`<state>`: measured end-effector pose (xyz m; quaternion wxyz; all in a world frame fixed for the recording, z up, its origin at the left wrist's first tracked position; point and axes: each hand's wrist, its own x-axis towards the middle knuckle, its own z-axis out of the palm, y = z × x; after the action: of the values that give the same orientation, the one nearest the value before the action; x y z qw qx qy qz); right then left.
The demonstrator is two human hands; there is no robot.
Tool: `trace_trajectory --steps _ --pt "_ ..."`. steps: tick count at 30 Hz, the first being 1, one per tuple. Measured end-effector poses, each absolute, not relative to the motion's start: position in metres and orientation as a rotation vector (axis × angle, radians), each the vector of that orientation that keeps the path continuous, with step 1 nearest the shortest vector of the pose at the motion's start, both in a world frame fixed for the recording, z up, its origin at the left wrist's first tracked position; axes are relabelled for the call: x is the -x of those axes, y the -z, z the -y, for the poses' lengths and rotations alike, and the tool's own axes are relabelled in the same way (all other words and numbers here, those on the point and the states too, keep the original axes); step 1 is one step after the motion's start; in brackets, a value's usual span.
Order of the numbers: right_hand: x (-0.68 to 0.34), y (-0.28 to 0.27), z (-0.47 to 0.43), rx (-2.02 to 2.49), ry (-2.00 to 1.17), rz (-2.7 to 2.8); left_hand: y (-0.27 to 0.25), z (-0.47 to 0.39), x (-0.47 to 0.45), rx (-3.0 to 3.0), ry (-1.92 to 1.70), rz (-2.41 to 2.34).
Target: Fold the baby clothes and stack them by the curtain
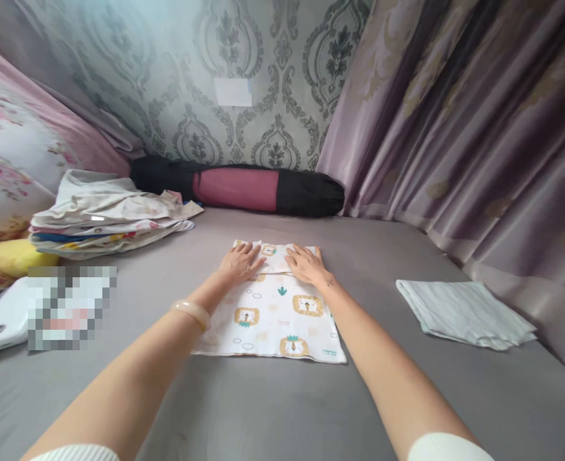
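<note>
A white cloth (pixel 268 320) printed with lion faces and green leaves lies flat in front of me. Its far end is folded over toward me, making a narrow band across the top. My left hand (pixel 242 261) rests palm down on the left side of that band, fingers stretched away from me. On the band's right side lies my right hand (pixel 306 262), also flat with its fingers spread. Between the two hands a lion face shows on the folded part. The cloth under my palms is hidden.
Grey bedding (pixel 273 410) spreads around the cloth. A folded pale cloth (pixel 465 314) lies at the right, a stack of folded fabrics (pixel 109 218) at the left. Nearer left is a white device (pixel 11 314). A black and maroon roll (pixel 237 187) lies along the wall, beside purple curtains (pixel 455 128).
</note>
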<state>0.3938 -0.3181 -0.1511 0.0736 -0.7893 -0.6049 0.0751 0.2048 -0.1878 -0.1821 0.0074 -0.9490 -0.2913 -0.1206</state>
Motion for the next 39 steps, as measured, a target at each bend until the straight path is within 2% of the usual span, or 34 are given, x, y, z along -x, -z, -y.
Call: trace_trajectory --steps 10,16,20,23,28,36,39 --pt "-0.401 0.171 0.325 2.312 -0.153 1.85 0.194 0.178 -0.202 3.004 0.328 0.906" --pt "-0.4 0.17 0.326 2.31 -0.146 1.829 0.186 0.186 -0.198 2.935 0.464 0.941" --pt "-0.397 0.173 0.327 2.342 0.03 1.733 0.182 0.193 -0.197 2.776 0.536 1.183" --pt "-0.395 0.174 0.327 2.389 0.123 1.657 0.182 0.193 -0.198 2.803 0.452 1.236" --pt "-0.396 0.173 0.327 2.446 -0.026 1.624 0.18 0.188 -0.199 2.944 0.248 1.214" --pt "-0.398 0.175 0.324 2.449 -0.078 1.626 0.179 0.188 -0.198 2.957 0.266 1.223" --pt "-0.403 0.167 0.323 2.456 -0.214 1.628 0.176 0.186 -0.198 2.984 0.27 1.231"
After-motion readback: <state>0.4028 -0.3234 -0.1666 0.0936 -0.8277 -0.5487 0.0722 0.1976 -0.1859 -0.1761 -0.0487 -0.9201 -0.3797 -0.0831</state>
